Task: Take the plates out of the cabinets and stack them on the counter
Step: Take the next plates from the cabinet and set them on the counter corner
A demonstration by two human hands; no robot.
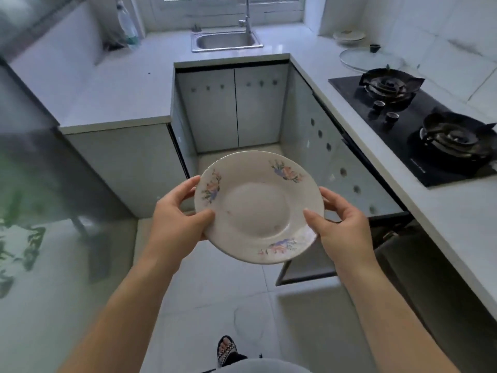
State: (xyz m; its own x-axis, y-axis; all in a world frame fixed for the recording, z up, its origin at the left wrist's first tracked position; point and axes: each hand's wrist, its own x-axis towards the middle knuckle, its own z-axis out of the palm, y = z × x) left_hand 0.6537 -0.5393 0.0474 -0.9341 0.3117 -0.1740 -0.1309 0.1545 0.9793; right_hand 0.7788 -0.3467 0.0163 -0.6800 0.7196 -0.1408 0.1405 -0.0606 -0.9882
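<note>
We hold the floral plate (258, 208) above the floor, our left hand (178, 219) grasping its rim at nine o'clock, our right hand (340, 227) at three. The sink (227, 41) at twelve sits in the tabletop (113, 87).

A glazed ceramic plate (258, 208), glossy white with printed flowers and faint scuffs. The sink (227, 49) and the tap (247, 14) above it are shiny steel. Around the sink runs a smooth, pale, polished counter (113, 84). Right of the sink, a clear glass lid (368, 59) and a glossy black glass hob (398, 135).
</note>
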